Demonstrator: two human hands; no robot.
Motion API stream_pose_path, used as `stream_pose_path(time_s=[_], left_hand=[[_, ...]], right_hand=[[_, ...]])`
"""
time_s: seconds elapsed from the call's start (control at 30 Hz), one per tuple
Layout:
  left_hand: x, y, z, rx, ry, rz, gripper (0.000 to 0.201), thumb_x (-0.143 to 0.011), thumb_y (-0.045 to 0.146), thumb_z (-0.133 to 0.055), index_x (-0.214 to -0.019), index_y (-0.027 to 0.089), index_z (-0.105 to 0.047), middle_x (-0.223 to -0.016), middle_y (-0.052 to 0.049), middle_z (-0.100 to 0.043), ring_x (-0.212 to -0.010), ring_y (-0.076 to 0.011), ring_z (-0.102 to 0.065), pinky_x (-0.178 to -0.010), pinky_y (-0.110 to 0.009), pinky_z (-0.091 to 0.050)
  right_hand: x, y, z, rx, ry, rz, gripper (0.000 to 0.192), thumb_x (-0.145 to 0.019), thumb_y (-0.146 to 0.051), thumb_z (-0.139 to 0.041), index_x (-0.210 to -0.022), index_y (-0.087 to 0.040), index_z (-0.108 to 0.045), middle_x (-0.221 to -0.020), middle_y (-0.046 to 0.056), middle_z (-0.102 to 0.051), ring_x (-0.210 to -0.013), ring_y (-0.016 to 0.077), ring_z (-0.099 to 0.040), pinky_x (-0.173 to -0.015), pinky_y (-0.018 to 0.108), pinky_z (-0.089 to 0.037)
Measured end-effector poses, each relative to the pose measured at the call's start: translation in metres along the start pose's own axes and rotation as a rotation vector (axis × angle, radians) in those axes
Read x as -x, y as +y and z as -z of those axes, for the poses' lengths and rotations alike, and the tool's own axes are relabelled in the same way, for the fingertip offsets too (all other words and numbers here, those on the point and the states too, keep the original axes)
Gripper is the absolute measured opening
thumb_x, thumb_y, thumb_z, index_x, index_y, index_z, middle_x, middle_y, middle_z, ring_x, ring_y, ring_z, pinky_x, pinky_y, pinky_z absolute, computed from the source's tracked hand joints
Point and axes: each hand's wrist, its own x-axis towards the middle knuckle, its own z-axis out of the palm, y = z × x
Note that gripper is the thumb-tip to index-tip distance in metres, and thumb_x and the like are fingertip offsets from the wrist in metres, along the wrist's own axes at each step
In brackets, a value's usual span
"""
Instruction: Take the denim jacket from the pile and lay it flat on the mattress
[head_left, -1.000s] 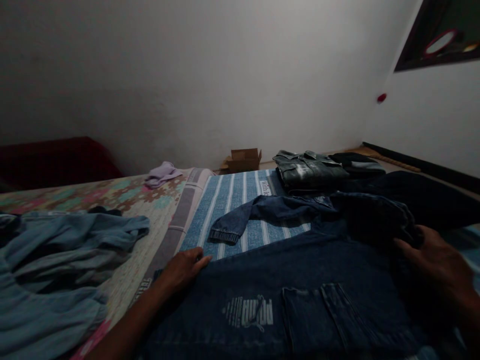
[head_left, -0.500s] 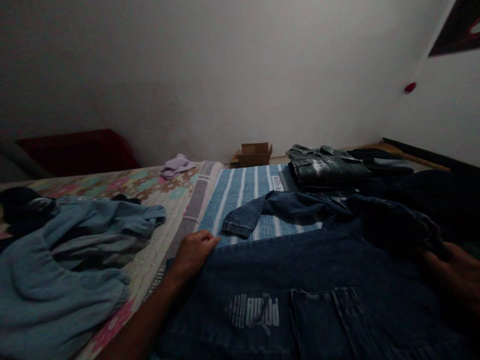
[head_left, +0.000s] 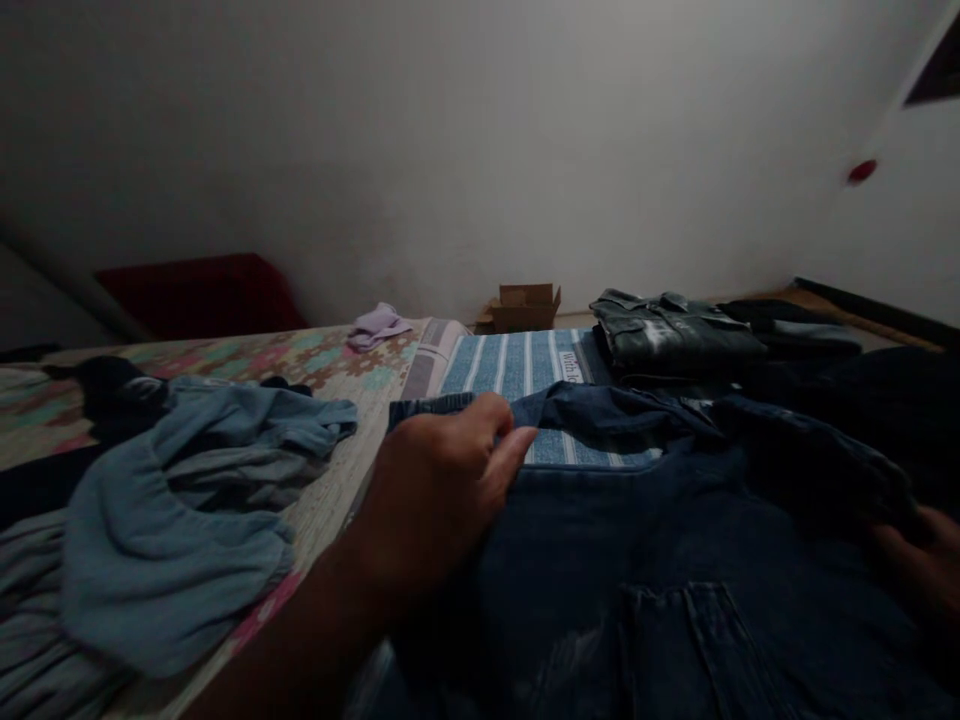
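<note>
— Left hand [head_left: 442, 480]?
— Raised over the near left part of the dark denim jacket [head_left: 637, 560], fingers curled toward the thumb, pinching or about to pinch the cuff of the jacket's sleeve [head_left: 592, 415]. Hard to tell whether closed on the cloth; dim and close to the lens.

— Right hand [head_left: 926, 565]?
— Low at the right edge, resting on the jacket's far side, mostly in shadow. Grip unreadable.

— Lie of the sleeve?
— Stretched across, left to right, long axis roughly level in the picture: cuff end at the left fingertips, shoulder end off toward the right hand. Left hand plainly the nearer one to the cuff. Jacket body spread flat below, pocket seam showing near the lower middle.

— Feel of it?
— Heavy, stiff weave, ribbed cuff, thick stitched seams.

— Around it?
— Blue-and-white striped mat [head_left: 517, 365] under the sleeve; floral bedsheet [head_left: 300, 360] to the left with a crumpled pale-blue garment [head_left: 187, 500]. Beyond, a folded grey-green jacket [head_left: 675, 335], a small lilac cloth [head_left: 379, 325], and a cardboard box [head_left: 529, 305] by the wall.
</note>
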Motion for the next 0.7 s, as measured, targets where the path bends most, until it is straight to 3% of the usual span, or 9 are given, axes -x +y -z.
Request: stream_pose_path(time_s=[0.1, 0.23, 0.3, 0.4, 0.57, 0.63, 0.7], left_hand=[[-0.026, -0.027, -0.013, -0.232, -0.092, 0.085, 0.022, -0.077, 0.042, -0.060, -0.089, 0.024, -0.065, -0.081, -0.006, -0.068, -0.088, -0.0311, -0.065, -0.074, -0.037, -0.044], [-0.051, -0.084, -0.050, -0.432, -0.283, 0.143, 0.019, -0.075, 0.030, -0.061, -0.089, 0.018, -0.066, -0.100, -0.014, -0.069, -0.096, -0.0356, -0.064, -0.073, -0.039, -0.047], [-0.059, -0.097, -0.067, -0.428, -0.316, 0.104, 0.020, -0.078, 0.029, -0.059, -0.091, 0.016, -0.065, -0.104, -0.016, -0.068, -0.100, -0.0361, -0.063, -0.076, -0.040, -0.047], [-0.070, -0.091, -0.089, -0.347, -0.270, 0.018, 0.031, -0.081, 0.030, -0.056, -0.108, 0.016, -0.061, -0.107, -0.017, -0.066, -0.104, -0.0348, -0.062, -0.081, -0.041, -0.047], [-0.094, -0.075, -0.129, -0.163, -0.242, -0.135, 0.070, -0.071, 0.025, -0.069, -0.135, 0.016, -0.043, -0.128, -0.017, -0.057, -0.118, -0.0302, -0.053, -0.088, -0.032, -0.043], [-0.103, -0.076, -0.144, -0.088, -0.221, -0.128, 0.065, -0.072, 0.026, -0.066, -0.133, 0.015, -0.046, -0.124, -0.016, -0.060, -0.113, -0.0288, -0.056, -0.087, -0.031, -0.044], [-0.110, -0.079, -0.153, -0.023, -0.189, -0.085, 0.047, -0.075, 0.024, -0.060, -0.121, 0.016, -0.056, -0.112, -0.014, -0.066, -0.105, -0.0273, -0.061, -0.084, -0.031, -0.045]], right_hand=[[0.001, -0.004, 0.005, -0.138, -0.126, -0.129, 0.037, -0.070, -0.062, -0.047, -0.085, -0.030, -0.059, -0.061, 0.007, -0.058, -0.050, 0.0297, -0.055, -0.050, 0.039, -0.042], [0.001, -0.007, 0.009, -0.191, -0.091, -0.076, 0.034, -0.068, -0.059, -0.050, -0.082, -0.029, -0.060, -0.061, 0.007, -0.059, -0.053, 0.0311, -0.056, -0.052, 0.040, -0.042], [0.001, -0.006, 0.008, -0.197, -0.085, -0.083, 0.032, -0.068, -0.057, -0.052, -0.083, -0.030, -0.061, -0.061, 0.007, -0.059, -0.053, 0.0303, -0.056, -0.053, 0.040, -0.042], [0.000, -0.005, 0.006, -0.191, -0.116, -0.109, 0.031, -0.069, -0.055, -0.051, -0.085, -0.030, -0.061, -0.059, 0.006, -0.057, -0.051, 0.0289, -0.055, -0.054, 0.040, -0.042], [-0.001, -0.003, 0.003, -0.186, -0.081, -0.073, 0.031, -0.071, -0.057, -0.051, -0.081, -0.030, -0.060, -0.061, 0.006, -0.059, -0.053, 0.0297, -0.057, -0.053, 0.040, -0.043], [0.000, -0.002, 0.001, -0.167, -0.069, -0.042, 0.034, -0.073, -0.057, -0.049, -0.085, -0.028, -0.061, -0.066, 0.008, -0.062, -0.057, 0.0304, -0.059, -0.053, 0.040, -0.044], [0.003, -0.002, 0.000, -0.141, -0.052, -0.001, 0.038, -0.075, -0.056, -0.046, -0.091, -0.026, -0.061, -0.075, 0.011, -0.065, -0.064, 0.0318, -0.061, -0.054, 0.039, -0.045]])
